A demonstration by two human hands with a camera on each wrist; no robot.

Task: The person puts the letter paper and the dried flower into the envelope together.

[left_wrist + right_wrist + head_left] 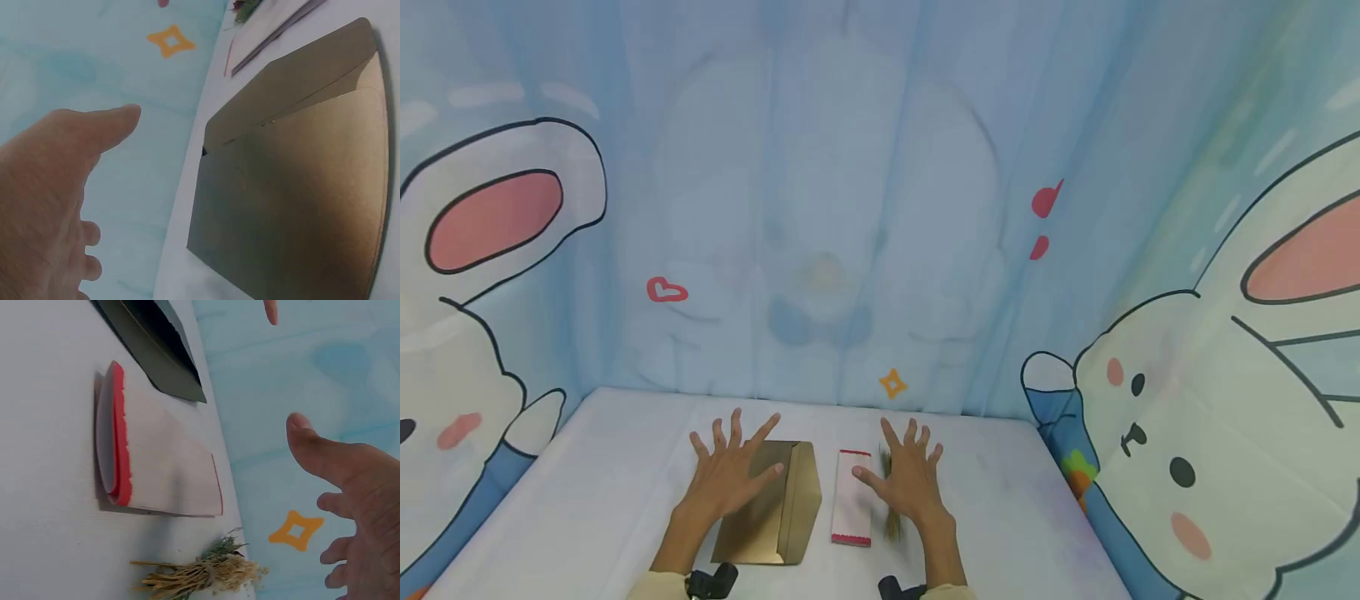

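Gold envelope (pixel 769 505), flap (pixel 803 502) rightward, long axis fore-aft

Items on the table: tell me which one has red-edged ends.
The folded pale paper, lying between the gold envelope and the dried flower bundle. Red edging marks both its short ends; the envelope is plain gold, the bundle loose stems.

Envelope (pixel 287 194): smooth paper or card, metallic finish w/ soft sheen. Folded sheet (pixel 165 459): matt paper, red edge a bit rough. Dried bunch (pixel 200 573): dry, rough, strawy stems. Counter (pixel 1015 500): matt, cloth-like top. Curtain (pixel 850 167): thin printed fabric, approx. matt.
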